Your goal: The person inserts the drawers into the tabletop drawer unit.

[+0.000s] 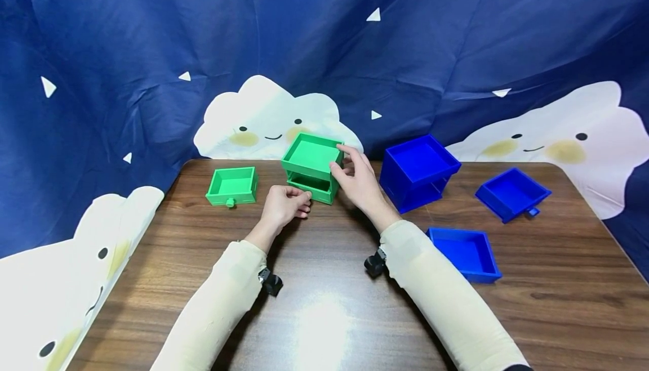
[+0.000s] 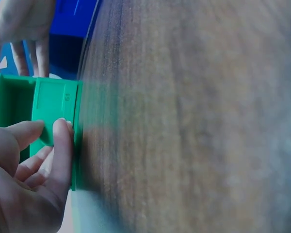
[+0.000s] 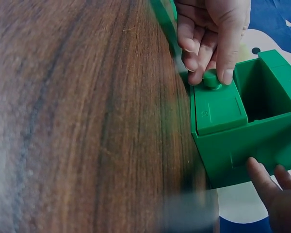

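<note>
Your L hand point(image 1: 285, 208) is pinching the green drawer knob point(image 3: 211, 78); R hand point(image 1: 359, 182), fingers loosely spread, is touching the green cabinet point(image 1: 311, 154), w/ blue cabinet point(image 1: 397, 184) standing to that hand's R.

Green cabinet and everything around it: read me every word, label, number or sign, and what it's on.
"G1" or "61": a small two-character mark on the front of the drawer in the green cabinet; too blurred to settle which.
I can read no other text in any view.

smooth green plastic cabinet point(image 1: 312, 157); glossy wood-grain table point(image 1: 324, 281); creased cloth backdrop point(image 1: 324, 33)
</note>
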A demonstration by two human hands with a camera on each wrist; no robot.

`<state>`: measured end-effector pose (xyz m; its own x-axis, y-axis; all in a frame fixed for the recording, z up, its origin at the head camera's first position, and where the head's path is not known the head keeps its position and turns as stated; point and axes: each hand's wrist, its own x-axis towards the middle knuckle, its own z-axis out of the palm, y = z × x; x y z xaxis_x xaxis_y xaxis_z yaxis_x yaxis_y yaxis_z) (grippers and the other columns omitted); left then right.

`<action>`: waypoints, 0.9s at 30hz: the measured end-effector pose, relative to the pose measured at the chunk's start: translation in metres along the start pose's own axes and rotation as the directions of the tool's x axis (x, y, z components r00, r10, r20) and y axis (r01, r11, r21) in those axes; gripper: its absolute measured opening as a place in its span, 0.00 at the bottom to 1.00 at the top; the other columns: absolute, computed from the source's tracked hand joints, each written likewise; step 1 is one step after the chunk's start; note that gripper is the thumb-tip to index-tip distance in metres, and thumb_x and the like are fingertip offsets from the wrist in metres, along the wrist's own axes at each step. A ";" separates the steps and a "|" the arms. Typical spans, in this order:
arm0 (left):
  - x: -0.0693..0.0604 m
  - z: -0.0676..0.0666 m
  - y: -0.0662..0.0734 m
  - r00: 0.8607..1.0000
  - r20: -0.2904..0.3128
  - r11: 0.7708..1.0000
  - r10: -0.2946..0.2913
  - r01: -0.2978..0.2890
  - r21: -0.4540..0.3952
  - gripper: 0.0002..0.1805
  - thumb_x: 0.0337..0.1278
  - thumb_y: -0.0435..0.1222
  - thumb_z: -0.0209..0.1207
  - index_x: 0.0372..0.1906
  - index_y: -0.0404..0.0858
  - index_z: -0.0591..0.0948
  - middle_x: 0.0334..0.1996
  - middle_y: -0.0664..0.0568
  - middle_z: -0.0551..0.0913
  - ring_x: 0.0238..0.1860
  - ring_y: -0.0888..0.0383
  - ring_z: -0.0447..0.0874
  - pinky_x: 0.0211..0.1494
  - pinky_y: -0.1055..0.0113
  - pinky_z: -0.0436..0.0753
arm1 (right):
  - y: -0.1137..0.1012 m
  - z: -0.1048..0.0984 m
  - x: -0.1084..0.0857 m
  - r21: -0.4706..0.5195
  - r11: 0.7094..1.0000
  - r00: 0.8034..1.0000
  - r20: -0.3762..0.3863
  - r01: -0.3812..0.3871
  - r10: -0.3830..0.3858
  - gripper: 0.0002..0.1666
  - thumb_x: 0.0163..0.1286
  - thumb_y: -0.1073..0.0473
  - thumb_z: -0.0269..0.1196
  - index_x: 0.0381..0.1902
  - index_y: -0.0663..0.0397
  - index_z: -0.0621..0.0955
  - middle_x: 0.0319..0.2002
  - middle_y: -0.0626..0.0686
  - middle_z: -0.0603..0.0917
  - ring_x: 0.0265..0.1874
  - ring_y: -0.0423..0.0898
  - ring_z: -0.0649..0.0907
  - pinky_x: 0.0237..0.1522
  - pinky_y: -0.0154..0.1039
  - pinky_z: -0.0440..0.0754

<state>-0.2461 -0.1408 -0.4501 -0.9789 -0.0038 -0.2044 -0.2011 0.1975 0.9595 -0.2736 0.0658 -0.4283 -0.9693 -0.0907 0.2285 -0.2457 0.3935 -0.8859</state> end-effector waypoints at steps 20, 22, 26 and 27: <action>-0.007 -0.005 -0.001 0.997 0.072 0.984 0.020 -0.032 0.174 0.16 0.77 0.37 0.64 0.48 0.24 0.88 0.29 0.43 0.91 0.22 0.63 0.84 0.24 0.71 0.83 | -0.003 -0.003 -0.001 -0.005 1.000 1.000 0.011 -0.029 0.029 0.33 0.81 0.47 0.64 0.79 0.44 0.73 0.64 0.64 0.78 0.58 0.60 0.86 0.64 0.55 0.85; -0.009 -0.007 -0.001 0.997 0.073 0.978 0.029 -0.044 0.203 0.16 0.77 0.38 0.64 0.48 0.25 0.88 0.29 0.43 0.91 0.22 0.63 0.84 0.23 0.71 0.83 | -0.004 -0.004 -0.001 -0.006 1.000 0.999 0.016 -0.030 0.030 0.33 0.81 0.47 0.64 0.79 0.44 0.73 0.65 0.65 0.78 0.59 0.60 0.86 0.65 0.56 0.84; -0.013 -0.009 -0.001 0.997 0.066 0.967 0.049 -0.064 0.246 0.16 0.76 0.39 0.65 0.47 0.26 0.89 0.30 0.41 0.92 0.22 0.63 0.84 0.24 0.69 0.84 | -0.005 -0.006 -0.003 -0.008 1.000 0.999 0.024 -0.026 0.026 0.34 0.81 0.45 0.63 0.80 0.43 0.73 0.65 0.65 0.79 0.60 0.61 0.85 0.67 0.57 0.83; -0.014 -0.009 0.000 0.997 0.064 0.964 0.053 -0.068 0.256 0.16 0.76 0.39 0.66 0.47 0.26 0.89 0.31 0.40 0.92 0.22 0.62 0.84 0.24 0.69 0.85 | -0.005 -0.007 -0.003 -0.007 1.000 0.999 0.026 -0.027 0.027 0.34 0.80 0.45 0.63 0.80 0.43 0.73 0.65 0.65 0.79 0.60 0.62 0.85 0.67 0.57 0.83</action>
<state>-0.2328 -0.1499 -0.4459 -0.9837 0.0697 -0.1655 -0.1183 0.4416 0.8894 -0.2694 0.0706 -0.4221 -0.9755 -0.1042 0.1938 -0.2195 0.4026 -0.8887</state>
